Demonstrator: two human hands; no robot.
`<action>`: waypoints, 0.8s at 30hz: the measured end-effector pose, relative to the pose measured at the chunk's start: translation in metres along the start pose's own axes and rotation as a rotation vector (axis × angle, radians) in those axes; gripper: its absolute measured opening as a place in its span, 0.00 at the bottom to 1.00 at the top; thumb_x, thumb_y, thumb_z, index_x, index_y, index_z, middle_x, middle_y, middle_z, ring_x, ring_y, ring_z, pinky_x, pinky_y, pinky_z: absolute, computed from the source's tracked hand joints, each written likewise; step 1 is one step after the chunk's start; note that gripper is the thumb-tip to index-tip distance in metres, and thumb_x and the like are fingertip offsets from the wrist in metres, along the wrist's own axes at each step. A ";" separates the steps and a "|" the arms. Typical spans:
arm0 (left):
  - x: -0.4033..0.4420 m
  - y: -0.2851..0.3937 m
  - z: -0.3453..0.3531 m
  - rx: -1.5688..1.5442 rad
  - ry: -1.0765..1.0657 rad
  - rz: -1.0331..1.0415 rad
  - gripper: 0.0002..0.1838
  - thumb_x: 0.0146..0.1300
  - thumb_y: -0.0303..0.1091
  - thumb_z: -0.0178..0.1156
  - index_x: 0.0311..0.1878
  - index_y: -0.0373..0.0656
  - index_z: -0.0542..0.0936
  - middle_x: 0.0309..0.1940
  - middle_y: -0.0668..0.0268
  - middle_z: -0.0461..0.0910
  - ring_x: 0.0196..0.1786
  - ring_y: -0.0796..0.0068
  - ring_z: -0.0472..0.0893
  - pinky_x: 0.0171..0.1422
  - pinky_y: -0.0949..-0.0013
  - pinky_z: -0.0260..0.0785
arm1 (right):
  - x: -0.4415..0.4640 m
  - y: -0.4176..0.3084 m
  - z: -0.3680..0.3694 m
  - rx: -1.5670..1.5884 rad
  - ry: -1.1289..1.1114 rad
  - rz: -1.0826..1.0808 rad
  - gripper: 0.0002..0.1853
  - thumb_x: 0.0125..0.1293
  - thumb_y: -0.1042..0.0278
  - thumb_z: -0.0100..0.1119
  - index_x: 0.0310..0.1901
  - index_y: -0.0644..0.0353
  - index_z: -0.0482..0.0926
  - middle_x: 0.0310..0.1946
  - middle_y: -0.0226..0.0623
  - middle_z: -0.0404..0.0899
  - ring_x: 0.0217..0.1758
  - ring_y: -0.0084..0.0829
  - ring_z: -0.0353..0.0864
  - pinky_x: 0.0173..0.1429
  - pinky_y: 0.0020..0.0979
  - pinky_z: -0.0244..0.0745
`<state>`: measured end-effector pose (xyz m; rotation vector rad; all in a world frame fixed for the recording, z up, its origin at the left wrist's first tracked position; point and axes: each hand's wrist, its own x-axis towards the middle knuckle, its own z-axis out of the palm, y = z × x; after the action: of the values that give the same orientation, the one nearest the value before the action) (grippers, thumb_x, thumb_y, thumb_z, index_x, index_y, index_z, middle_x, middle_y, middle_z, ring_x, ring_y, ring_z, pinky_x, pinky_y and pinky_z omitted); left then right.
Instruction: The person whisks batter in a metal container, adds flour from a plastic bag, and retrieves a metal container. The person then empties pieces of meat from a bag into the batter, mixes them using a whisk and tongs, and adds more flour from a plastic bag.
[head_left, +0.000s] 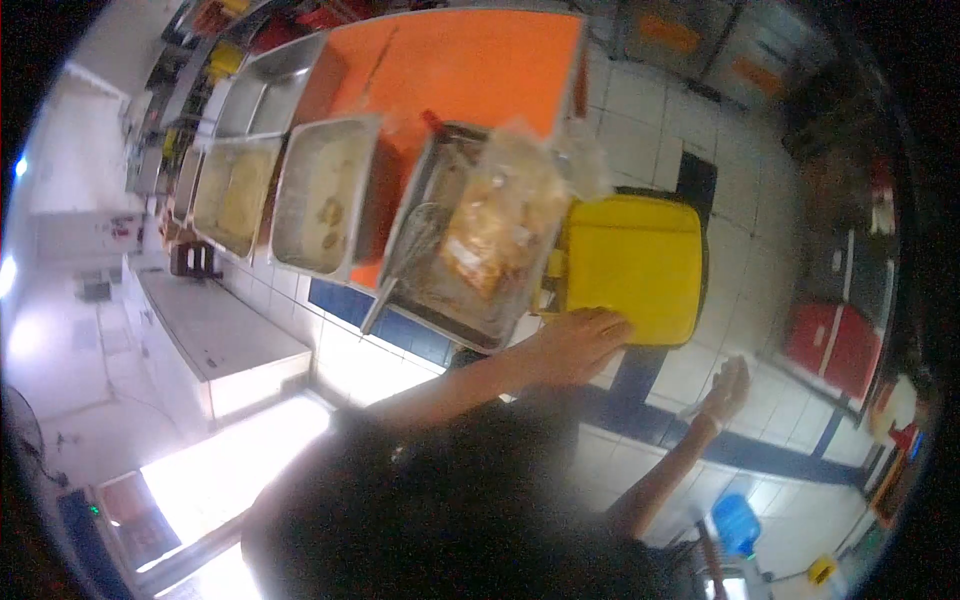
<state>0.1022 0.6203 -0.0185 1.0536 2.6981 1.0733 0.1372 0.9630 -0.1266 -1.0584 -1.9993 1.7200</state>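
Note:
My left hand (588,343) reaches across in front of me, with its fingers stretched out at the near edge of a yellow square lid or bin top (636,265). Whether it touches the yellow surface is hard to tell. My right hand (729,388) is held out over the tiled floor, apart from other things. It looks covered by a thin clear glove, its fingers loosely bent with nothing visible in them. Left of the yellow top lies a metal tray (446,290) holding a clear plastic bag (505,215) of orange-brown food. A wire-headed utensil (384,298) rests across the tray's edge.
Two deep metal pans (352,195) (236,190) with pale residue stand beside the tray, along an orange tabletop (450,70). White cabinets (215,330) are at the left. A red container (830,350) is at the right, and a blue water bottle (737,524) lower down.

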 end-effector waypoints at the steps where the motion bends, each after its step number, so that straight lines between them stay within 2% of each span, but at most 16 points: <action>1: -0.036 0.002 -0.034 -0.033 0.096 -0.116 0.19 0.60 0.33 0.61 0.54 0.38 0.76 0.52 0.51 0.78 0.51 0.51 0.79 0.59 0.50 0.72 | -0.028 -0.019 0.022 -0.001 -0.016 -0.030 0.20 0.70 0.63 0.59 0.58 0.67 0.76 0.57 0.45 0.78 0.58 0.41 0.78 0.65 0.37 0.72; 3: -0.121 -0.018 -0.094 0.014 0.286 -0.319 0.16 0.60 0.31 0.61 0.51 0.39 0.77 0.46 0.52 0.80 0.48 0.51 0.80 0.55 0.51 0.73 | -0.091 -0.043 0.062 -0.466 -0.062 -0.354 0.19 0.70 0.64 0.59 0.56 0.67 0.77 0.55 0.45 0.79 0.57 0.38 0.79 0.63 0.36 0.73; 6: -0.220 -0.061 -0.155 0.111 0.509 -0.566 0.12 0.60 0.29 0.60 0.47 0.39 0.76 0.38 0.54 0.79 0.42 0.49 0.81 0.43 0.52 0.76 | -0.202 -0.056 0.149 -0.137 -0.260 -0.375 0.15 0.69 0.72 0.56 0.54 0.69 0.77 0.51 0.41 0.82 0.54 0.34 0.80 0.62 0.33 0.74; 7: -0.238 -0.070 -0.168 0.072 0.519 -0.551 0.12 0.60 0.29 0.60 0.47 0.39 0.76 0.38 0.54 0.79 0.42 0.49 0.81 0.43 0.52 0.76 | -0.244 -0.086 0.178 -0.395 -0.306 -0.261 0.15 0.66 0.75 0.59 0.54 0.67 0.78 0.50 0.40 0.82 0.54 0.30 0.80 0.60 0.32 0.75; 8: -0.252 -0.073 -0.177 0.100 0.470 -0.543 0.11 0.60 0.30 0.60 0.45 0.39 0.75 0.37 0.54 0.79 0.41 0.49 0.80 0.42 0.53 0.75 | -0.262 -0.081 0.199 -0.579 -0.371 -0.373 0.16 0.63 0.75 0.62 0.52 0.65 0.80 0.50 0.40 0.82 0.53 0.31 0.81 0.59 0.32 0.76; 9: -0.264 -0.074 -0.187 0.138 0.409 -0.534 0.10 0.61 0.30 0.60 0.44 0.39 0.75 0.36 0.54 0.78 0.40 0.50 0.80 0.42 0.54 0.75 | -0.295 -0.096 0.224 -0.435 -0.431 -0.375 0.15 0.62 0.72 0.63 0.51 0.62 0.81 0.48 0.41 0.83 0.49 0.36 0.83 0.56 0.35 0.77; 11: -0.269 -0.077 -0.202 0.151 0.364 -0.502 0.10 0.61 0.30 0.60 0.43 0.38 0.75 0.35 0.54 0.78 0.40 0.50 0.80 0.42 0.53 0.75 | -0.336 -0.114 0.258 -0.557 -0.518 -0.490 0.14 0.66 0.60 0.62 0.48 0.59 0.83 0.43 0.43 0.85 0.46 0.37 0.85 0.56 0.36 0.77; 12: -0.269 -0.077 -0.210 0.183 0.332 -0.489 0.10 0.61 0.31 0.60 0.43 0.38 0.74 0.34 0.54 0.77 0.39 0.49 0.80 0.42 0.53 0.75 | -0.349 -0.123 0.268 -0.565 -0.500 -0.494 0.14 0.66 0.60 0.62 0.48 0.59 0.83 0.43 0.43 0.85 0.46 0.37 0.85 0.56 0.36 0.77; 14: -0.269 -0.085 -0.227 0.195 0.319 -0.534 0.11 0.61 0.32 0.60 0.44 0.37 0.74 0.36 0.51 0.78 0.39 0.47 0.81 0.42 0.51 0.75 | -0.367 -0.135 0.285 -0.740 -0.589 -0.555 0.12 0.63 0.62 0.62 0.46 0.57 0.82 0.42 0.47 0.83 0.44 0.48 0.83 0.49 0.41 0.78; 15: -0.272 -0.086 -0.232 0.212 0.296 -0.599 0.13 0.61 0.32 0.60 0.45 0.35 0.73 0.38 0.48 0.78 0.40 0.45 0.81 0.41 0.50 0.75 | -0.372 -0.135 0.291 -0.747 -0.609 -0.540 0.14 0.64 0.57 0.61 0.44 0.57 0.82 0.41 0.50 0.83 0.45 0.51 0.82 0.50 0.45 0.77; 16: -0.280 -0.088 -0.230 0.204 0.293 -0.602 0.13 0.61 0.32 0.60 0.45 0.35 0.73 0.38 0.48 0.78 0.40 0.45 0.81 0.41 0.50 0.75 | -0.381 -0.130 0.296 -0.755 -0.609 -0.536 0.14 0.64 0.57 0.61 0.44 0.57 0.82 0.41 0.50 0.83 0.45 0.51 0.82 0.50 0.45 0.77; 18: -0.298 -0.104 -0.214 0.081 -0.231 -0.918 0.19 0.61 0.31 0.59 0.52 0.30 0.70 0.42 0.38 0.77 0.40 0.42 0.82 0.41 0.47 0.76 | -0.385 -0.109 0.311 -0.823 -0.764 -0.603 0.15 0.66 0.56 0.60 0.45 0.58 0.81 0.40 0.51 0.83 0.45 0.52 0.82 0.50 0.48 0.76; 19: -0.303 -0.113 -0.200 0.080 -0.236 -0.925 0.19 0.61 0.31 0.59 0.52 0.30 0.70 0.42 0.38 0.77 0.40 0.42 0.82 0.41 0.47 0.76 | -0.381 -0.076 0.317 -0.823 -0.771 -0.597 0.15 0.66 0.56 0.60 0.45 0.58 0.81 0.40 0.51 0.83 0.45 0.52 0.82 0.50 0.48 0.76; 20: -0.307 -0.123 -0.181 0.061 -0.192 -0.934 0.23 0.61 0.30 0.58 0.56 0.27 0.66 0.43 0.35 0.77 0.40 0.39 0.82 0.42 0.46 0.77 | -0.377 -0.033 0.322 -0.909 -0.802 -0.769 0.15 0.67 0.55 0.59 0.45 0.58 0.81 0.41 0.51 0.83 0.46 0.53 0.82 0.51 0.49 0.76; 22: -0.323 -0.147 -0.144 0.048 -0.162 -0.961 0.28 0.61 0.29 0.57 0.60 0.25 0.62 0.43 0.31 0.76 0.40 0.37 0.82 0.44 0.45 0.77 | -0.391 -0.018 0.332 -0.980 -0.848 -0.928 0.15 0.67 0.55 0.58 0.45 0.58 0.81 0.41 0.52 0.83 0.46 0.54 0.81 0.51 0.49 0.75; 24: -0.334 -0.172 -0.122 0.017 -0.103 -0.870 0.32 0.60 0.26 0.55 0.65 0.25 0.55 0.40 0.29 0.76 0.40 0.33 0.81 0.48 0.43 0.77 | -0.409 -0.060 0.345 -0.880 -0.888 -0.362 0.16 0.69 0.56 0.56 0.45 0.60 0.81 0.42 0.52 0.83 0.47 0.53 0.81 0.52 0.49 0.75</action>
<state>0.2243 0.2529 -0.0973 -0.1149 2.6012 0.7765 0.1731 0.4301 -0.0576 0.0374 -3.3869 1.1680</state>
